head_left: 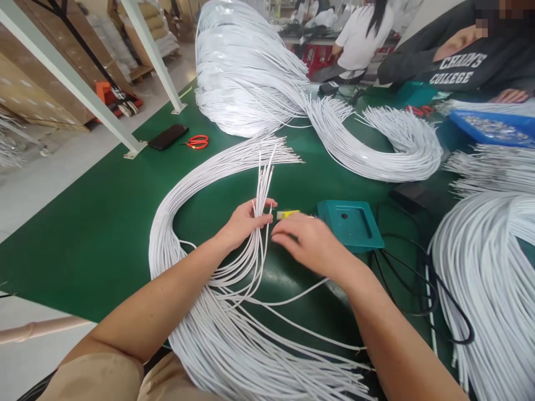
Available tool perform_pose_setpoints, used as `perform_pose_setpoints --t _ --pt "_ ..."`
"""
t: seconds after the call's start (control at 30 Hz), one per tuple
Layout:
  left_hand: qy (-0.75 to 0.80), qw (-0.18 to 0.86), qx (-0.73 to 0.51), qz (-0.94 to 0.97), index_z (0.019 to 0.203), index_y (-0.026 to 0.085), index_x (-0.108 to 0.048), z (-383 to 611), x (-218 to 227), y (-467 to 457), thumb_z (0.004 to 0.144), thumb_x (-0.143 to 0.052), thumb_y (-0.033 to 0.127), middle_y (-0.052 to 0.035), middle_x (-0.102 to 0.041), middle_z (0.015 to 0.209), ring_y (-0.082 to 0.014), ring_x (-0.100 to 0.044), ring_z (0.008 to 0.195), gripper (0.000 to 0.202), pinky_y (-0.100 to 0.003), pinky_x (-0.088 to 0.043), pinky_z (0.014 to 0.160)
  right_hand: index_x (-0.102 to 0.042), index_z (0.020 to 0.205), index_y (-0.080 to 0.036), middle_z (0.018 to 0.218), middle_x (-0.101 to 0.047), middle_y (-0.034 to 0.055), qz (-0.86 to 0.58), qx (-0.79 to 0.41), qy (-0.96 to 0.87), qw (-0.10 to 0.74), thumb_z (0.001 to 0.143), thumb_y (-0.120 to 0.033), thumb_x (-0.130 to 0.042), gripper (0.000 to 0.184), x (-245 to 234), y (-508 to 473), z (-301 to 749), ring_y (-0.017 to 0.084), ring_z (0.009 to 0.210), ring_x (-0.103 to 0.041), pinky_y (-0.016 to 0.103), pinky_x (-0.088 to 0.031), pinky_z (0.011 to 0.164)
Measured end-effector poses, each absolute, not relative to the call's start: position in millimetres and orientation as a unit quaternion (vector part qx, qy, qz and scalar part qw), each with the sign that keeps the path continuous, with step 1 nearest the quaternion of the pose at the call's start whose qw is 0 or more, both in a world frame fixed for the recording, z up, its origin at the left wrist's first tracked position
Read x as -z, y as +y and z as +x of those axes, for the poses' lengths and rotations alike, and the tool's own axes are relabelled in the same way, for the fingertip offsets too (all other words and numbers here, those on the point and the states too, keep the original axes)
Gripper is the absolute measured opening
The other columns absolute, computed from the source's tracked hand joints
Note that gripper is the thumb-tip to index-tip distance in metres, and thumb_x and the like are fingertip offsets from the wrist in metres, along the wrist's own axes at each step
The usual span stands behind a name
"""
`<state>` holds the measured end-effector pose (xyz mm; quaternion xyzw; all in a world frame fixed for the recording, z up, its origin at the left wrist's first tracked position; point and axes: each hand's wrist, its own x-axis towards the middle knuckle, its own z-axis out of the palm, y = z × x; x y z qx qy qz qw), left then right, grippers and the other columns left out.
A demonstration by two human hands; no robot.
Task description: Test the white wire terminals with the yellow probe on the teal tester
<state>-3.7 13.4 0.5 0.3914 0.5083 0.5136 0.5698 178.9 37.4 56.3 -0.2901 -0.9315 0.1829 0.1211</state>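
Observation:
My left hand [246,221] is closed around a small bundle of white cables [261,186], whose ends point up and away from me. The cables loop down from it into a large bundle of white cables [167,234] curving across the table and under my left forearm. My right hand [307,236] hovers just right of the held cables, thumb and fingers bent and slightly apart, with nothing visible between them. Behind its fingers lies a small yellow piece [289,214] with a pale end, partly hidden. A teal box-shaped device [351,225] stands right of that hand.
Red-handled scissors [198,142] and a black phone [169,137] lie at the far left. Cable bundles [251,67] stand at the back, with another [485,278] at right. Black cords [434,289] trail near the device. A blue tray [493,128] sits by a co-worker [460,67].

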Motion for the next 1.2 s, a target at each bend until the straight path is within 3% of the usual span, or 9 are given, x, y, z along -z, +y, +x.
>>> perform_pose_setpoints --t 0.1,0.17,0.27,0.33,0.43,0.53,0.7,1.0,1.2 --pt "0.488 0.581 -0.518 0.395 0.111 0.018 -0.062 -4 -4 12 0.068 -0.075 0.021 -0.0022 -0.066 0.096 -0.0084 -0.056 0.072 0.045 -0.021 -0.042 0.064 -0.069 0.084 -0.018 0.089 -0.069 0.0042 -0.233 -0.236 -0.943 0.026 0.090 -0.022 -0.054 0.017 -59 19 167 0.016 0.085 -0.060 0.028 -0.044 0.076" --pt "0.487 0.582 -0.513 0.402 0.114 0.018 -0.061 -4 -4 12 0.068 -0.075 0.020 -0.0018 -0.065 0.091 -0.0087 -0.055 0.074 0.048 -0.021 -0.042 0.065 -0.068 0.082 -0.015 0.089 -0.069 0.0069 -0.242 -0.202 -0.949 -0.003 0.089 -0.020 -0.054 0.016 -56 10 161 0.019 0.086 -0.059 0.030 -0.044 0.077" --pt "0.486 0.580 -0.521 0.395 0.111 0.018 -0.063 -5 -3 13 0.068 -0.075 0.020 -0.0044 -0.066 0.103 -0.0104 -0.058 0.084 0.044 -0.022 -0.044 0.071 -0.067 0.081 -0.014 0.088 -0.070 0.0097 -0.254 -0.165 -0.953 -0.027 0.088 -0.020 -0.055 0.015 -52 2 158 0.022 0.087 -0.060 0.032 -0.043 0.076" --pt "0.488 0.582 -0.524 0.386 0.106 0.017 -0.064 -6 -3 13 0.067 -0.076 0.020 -0.0056 -0.064 0.111 -0.0116 -0.058 0.089 0.041 -0.023 -0.045 0.075 -0.067 0.079 -0.015 0.081 -0.070 0.0105 -0.281 -0.180 -0.941 -0.060 0.090 -0.027 -0.054 0.021 -52 0 156 0.023 0.080 -0.063 0.032 -0.043 0.069" --pt "0.489 0.605 -0.507 0.372 0.103 0.016 -0.063 -7 -6 12 0.065 -0.078 0.021 -0.0050 -0.066 0.103 -0.0119 -0.060 0.085 0.041 -0.024 -0.045 0.073 -0.063 0.070 -0.017 0.070 -0.068 0.0095 -0.336 -0.242 -0.905 -0.095 0.091 -0.043 -0.048 0.036 -51 2 155 0.022 0.067 -0.063 0.030 -0.039 0.058" --pt "0.479 0.637 -0.479 0.368 0.105 0.016 -0.062 -8 -10 12 0.065 -0.079 0.020 -0.0035 -0.067 0.094 -0.0118 -0.061 0.083 0.044 -0.025 -0.045 0.075 -0.058 0.062 -0.018 0.066 -0.068 0.0057 -0.374 -0.335 -0.863 -0.049 0.091 -0.035 -0.047 0.036 -46 10 156 0.017 0.062 -0.062 0.027 -0.039 0.059" --pt "0.468 0.667 -0.445 0.371 0.109 0.016 -0.061 -18 -15 11 0.065 -0.079 0.015 -0.0047 -0.068 0.095 -0.0122 -0.063 0.081 0.047 -0.028 -0.047 0.079 -0.055 0.057 -0.018 0.061 -0.069 0.0011 -0.390 -0.472 -0.791 -0.015 0.084 -0.022 -0.048 0.028 -41 25 162 0.010 0.051 -0.056 0.022 -0.038 0.053" --pt "0.426 0.709 -0.421 0.373 0.114 0.018 -0.060 -25 -22 9 0.072 -0.074 0.016 -0.0077 -0.067 0.102 -0.0168 -0.064 0.091 0.044 -0.031 -0.051 0.081 -0.058 0.060 -0.018 0.067 -0.071 0.0013 -0.401 -0.499 -0.767 0.033 0.079 -0.026 -0.052 0.021 -40 28 162 0.009 0.050 -0.055 0.021 -0.041 0.052" --pt "0.460 0.670 -0.499 0.302 0.106 0.016 -0.062 -28 -17 12 0.072 -0.075 0.022 -0.0012 -0.063 0.084 -0.0108 -0.062 0.077 0.037 -0.028 -0.050 0.077 -0.055 0.058 -0.018 0.064 -0.070 0.0012 -0.389 -0.556 -0.734 0.020 0.075 -0.027 -0.054 0.019 -41 32 166 0.008 0.047 -0.052 0.020 -0.042 0.050"
